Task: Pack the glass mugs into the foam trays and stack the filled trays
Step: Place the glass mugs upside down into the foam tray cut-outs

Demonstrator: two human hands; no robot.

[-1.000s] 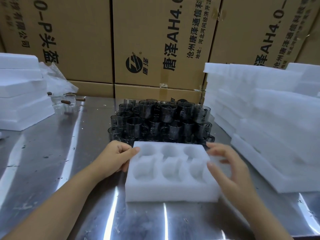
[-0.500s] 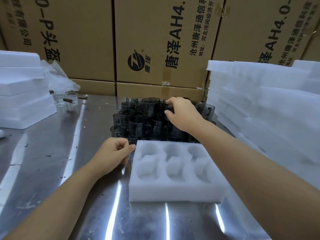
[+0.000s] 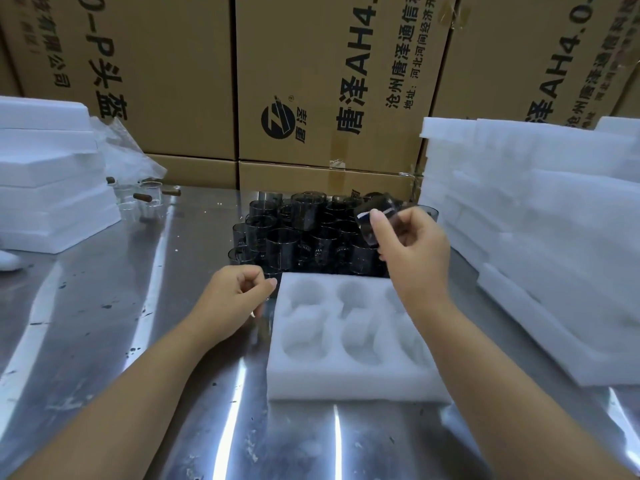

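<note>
Up from the cluster comes the right hand (image 3: 412, 251), which half a second ago was reaching down among the glasses; now it holds one dark mug (image 3: 375, 216) clear of the others, tilted, thumb and fingers curled round its wall. Nothing else seems to have shifted.

Cardboard boxes (image 3: 329, 81) wall off the back of the steel table (image 3: 104, 323). A big heap of foam trays (image 3: 554, 237) lies to the right, and a lower stack (image 3: 52, 188) sits at the far left, with a few clear mugs (image 3: 149, 199) near it. Straight ahead lies the foam tray (image 3: 346, 382) being filled, with none of its pockets holding a glass yet. Just behind it, nearly touching its far edge, stand the packed dark mugs (image 3: 298, 233).

The left hand (image 3: 235, 299) sits at the tray's far left corner, fingers curled into a loose fist with nothing in it that I can see, a fingertip at the foam.

So the first mug of this tray is picked and in the air, above the tray's far right corner. By my reckoning it goes next into a pocket, handle turned to suit the cut-out, and the stacking is a long way off.
</note>
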